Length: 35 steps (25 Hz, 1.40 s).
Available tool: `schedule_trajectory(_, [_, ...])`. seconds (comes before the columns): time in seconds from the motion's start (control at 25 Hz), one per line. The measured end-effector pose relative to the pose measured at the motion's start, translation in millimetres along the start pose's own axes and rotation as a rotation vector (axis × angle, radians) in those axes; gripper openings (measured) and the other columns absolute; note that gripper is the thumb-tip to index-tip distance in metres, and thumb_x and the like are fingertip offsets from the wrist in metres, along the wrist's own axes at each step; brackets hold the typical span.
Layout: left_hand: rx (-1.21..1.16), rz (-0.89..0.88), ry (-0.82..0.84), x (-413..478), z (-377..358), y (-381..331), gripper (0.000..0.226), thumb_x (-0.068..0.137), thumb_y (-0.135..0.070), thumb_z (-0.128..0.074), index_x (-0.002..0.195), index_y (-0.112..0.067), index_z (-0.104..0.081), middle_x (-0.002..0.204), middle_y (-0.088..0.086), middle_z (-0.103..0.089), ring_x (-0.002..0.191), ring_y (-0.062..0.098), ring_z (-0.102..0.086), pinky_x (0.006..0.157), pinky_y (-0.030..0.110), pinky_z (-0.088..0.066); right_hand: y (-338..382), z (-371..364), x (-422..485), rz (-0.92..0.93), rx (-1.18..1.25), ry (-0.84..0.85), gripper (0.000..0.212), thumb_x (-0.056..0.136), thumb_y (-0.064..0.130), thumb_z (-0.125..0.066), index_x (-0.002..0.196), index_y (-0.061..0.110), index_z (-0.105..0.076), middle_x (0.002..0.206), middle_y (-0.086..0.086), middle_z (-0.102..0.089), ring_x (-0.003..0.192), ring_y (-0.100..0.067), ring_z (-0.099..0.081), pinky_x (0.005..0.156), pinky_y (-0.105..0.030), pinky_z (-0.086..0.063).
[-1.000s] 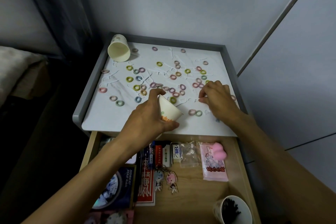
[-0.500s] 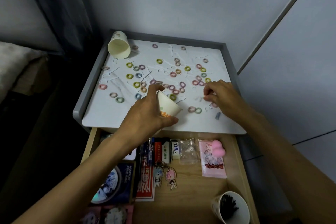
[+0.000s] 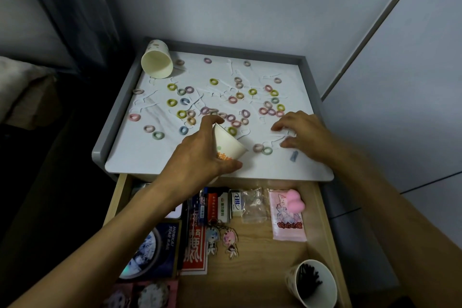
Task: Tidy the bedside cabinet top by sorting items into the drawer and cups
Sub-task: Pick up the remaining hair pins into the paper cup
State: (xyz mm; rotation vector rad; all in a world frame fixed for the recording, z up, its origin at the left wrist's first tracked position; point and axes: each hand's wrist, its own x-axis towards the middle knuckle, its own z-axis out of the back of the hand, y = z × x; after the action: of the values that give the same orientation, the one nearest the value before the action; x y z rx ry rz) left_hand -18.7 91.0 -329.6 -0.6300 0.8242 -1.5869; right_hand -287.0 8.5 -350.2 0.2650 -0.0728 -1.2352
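In left hand, tilted cup opens rightward.

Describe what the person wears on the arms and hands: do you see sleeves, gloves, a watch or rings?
The left hand and the right hand carry no gloves, and no ring shows, though the right one is blurred. The left forearm and the right forearm are uncovered up to the picture's edge: no sleeve, watch or bracelet is visible.
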Motion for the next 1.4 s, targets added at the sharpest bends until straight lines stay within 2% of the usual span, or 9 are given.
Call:
schedule_trajectory(0.28, [-0.003,0.001,0.008,1,-3,0,0.085,0.071,-0.039,-0.083,0.135,-0.033,-0.029,0.102,-0.003,-0.060,0.084,0.012,-0.060,0.074,0.036,-0.054,24,-5,14,0.030,-0.234,-0.089,0.017,0.089,0.029,-0.067,0.102,0.019,-0.070,0.109,-0.001,-0.066,0.104,-0.018,-0.053,0.092,-0.034,-0.033])
schedule_trajectory(0.4, [-0.005,0.000,0.012,1,-3,0,0.084,0.071,-0.039,-0.083,0.136,-0.033,-0.030,0.100,-0.005,-0.060,0.083,0.007,-0.059,0.069,0.030,-0.051,27,-11,12,0.048,-0.288,-0.133,0.019,0.093,0.029,-0.062,0.106,0.017,-0.068,0.114,-0.002,-0.063,0.108,-0.020,-0.050,0.092,-0.034,-0.033])
schedule_trajectory(0.56, [-0.026,-0.007,-0.006,1,-1,-1,0.083,0.071,-0.039,-0.082,0.135,-0.034,-0.030,0.102,-0.005,-0.060,0.086,0.010,-0.060,0.075,0.035,-0.053,28,-10,22,0.065,-0.373,-0.073,0.025,0.095,0.028,-0.060,0.114,0.013,-0.064,0.126,-0.008,-0.053,0.115,-0.023,-0.042,0.094,-0.035,-0.034])
schedule_trajectory(0.72, [-0.009,0.006,0.002,2,1,0,0.083,0.071,-0.039,-0.082,0.135,-0.033,-0.029,0.103,-0.003,-0.059,0.087,0.015,-0.061,0.077,0.039,-0.054,39,-4,22,-0.046,-0.064,-0.208,0.019,0.095,0.024,-0.060,0.109,0.013,-0.061,0.122,-0.006,-0.054,0.112,-0.022,-0.046,0.093,-0.033,-0.039])
schedule_trajectory(0.88, [-0.010,0.011,-0.001,4,2,-3,0.085,0.072,-0.035,-0.083,0.137,-0.031,-0.029,0.103,-0.003,-0.057,0.089,0.018,-0.060,0.079,0.039,-0.054,56,27,5,-0.076,0.463,-0.356,0.006,0.096,0.019,-0.058,0.101,0.016,-0.060,0.087,0.008,-0.062,0.081,-0.008,-0.061,0.069,-0.018,-0.048])
schedule_trajectory(1.0, [-0.023,-0.006,-0.017,3,0,-3,0.092,0.070,-0.031,-0.085,0.140,-0.033,-0.025,0.110,-0.002,-0.060,0.093,0.018,-0.060,0.082,0.038,-0.053,78,45,-5,0.089,0.482,-0.143,0.010,0.090,0.015,-0.065,0.098,0.018,-0.070,0.083,0.008,-0.069,0.074,0.001,-0.064,0.062,-0.010,-0.047])
schedule_trajectory(1.16, [-0.027,-0.058,-0.019,0,1,-1,0.100,0.066,-0.023,-0.087,0.143,-0.034,-0.024,0.116,-0.003,-0.061,0.099,0.017,-0.061,0.084,0.039,-0.054,110,33,-8,0.257,0.380,0.021,0.017,0.086,0.014,-0.069,0.102,0.019,-0.075,0.094,0.013,-0.070,0.085,0.000,-0.062,0.076,-0.015,-0.049])
schedule_trajectory(1.28, [-0.013,-0.095,-0.043,-2,2,-2,0.097,0.066,-0.019,-0.085,0.141,-0.035,-0.027,0.111,-0.010,-0.057,0.099,0.015,-0.060,0.082,0.036,-0.055,115,26,-6,0.290,0.375,-0.093,0.019,0.087,0.014,-0.069,0.105,0.017,-0.074,0.096,0.009,-0.066,0.084,-0.002,-0.058,0.074,-0.010,-0.043])
schedule_trajectory(1.4, [-0.015,-0.090,-0.083,-1,6,-2,0.094,0.068,-0.019,-0.084,0.140,-0.037,-0.027,0.111,-0.013,-0.053,0.099,0.015,-0.060,0.079,0.034,-0.055,111,21,-5,0.106,0.486,-0.300,0.011,0.087,0.018,-0.071,0.098,0.018,-0.071,0.086,0.009,-0.064,0.076,0.000,-0.058,0.065,-0.009,-0.046])
